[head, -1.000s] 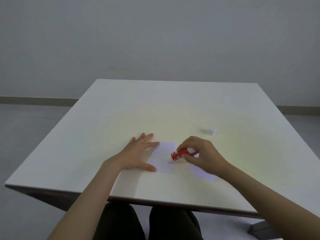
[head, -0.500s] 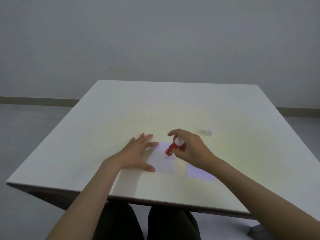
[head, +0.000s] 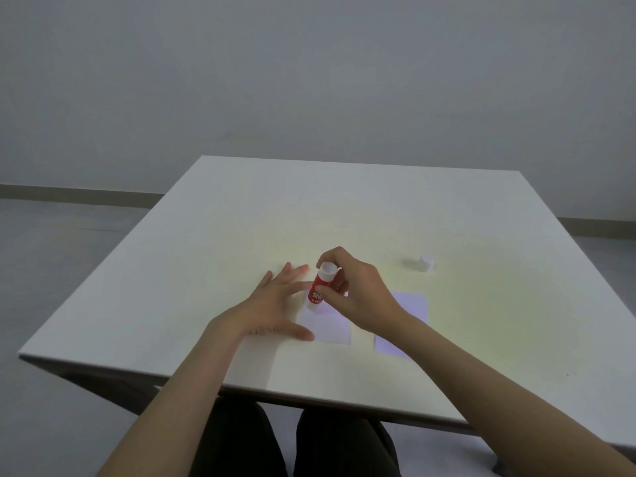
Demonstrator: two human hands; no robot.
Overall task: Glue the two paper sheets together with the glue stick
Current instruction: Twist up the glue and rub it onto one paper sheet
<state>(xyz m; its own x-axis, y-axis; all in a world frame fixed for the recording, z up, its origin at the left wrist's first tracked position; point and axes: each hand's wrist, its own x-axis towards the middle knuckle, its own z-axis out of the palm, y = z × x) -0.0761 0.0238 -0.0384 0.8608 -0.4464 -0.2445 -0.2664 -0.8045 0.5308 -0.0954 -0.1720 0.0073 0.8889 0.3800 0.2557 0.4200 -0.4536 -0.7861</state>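
Table (head: 344, 208) first: a broad white square top, bare across its whole far half and out to both side edges, so there is plenty of open surface all round the work, which sits close to the near edge. Two pale paper sheets lie flat there, side by side with a strip of tabletop between them: the left sheet (head: 330, 327) and the right sheet (head: 411, 304), the latter partly covered by the right forearm. The left hand (head: 272, 308) lies open and flat, fingers spread, pressing on the left edge of the left sheet, gripping nothing. The right hand (head: 358, 294) is clasped around the red glue stick (head: 320, 287), held nearly upright with its lower end on the far part of the left sheet. Farther right, well apart, stands the small white cap (head: 425, 263).
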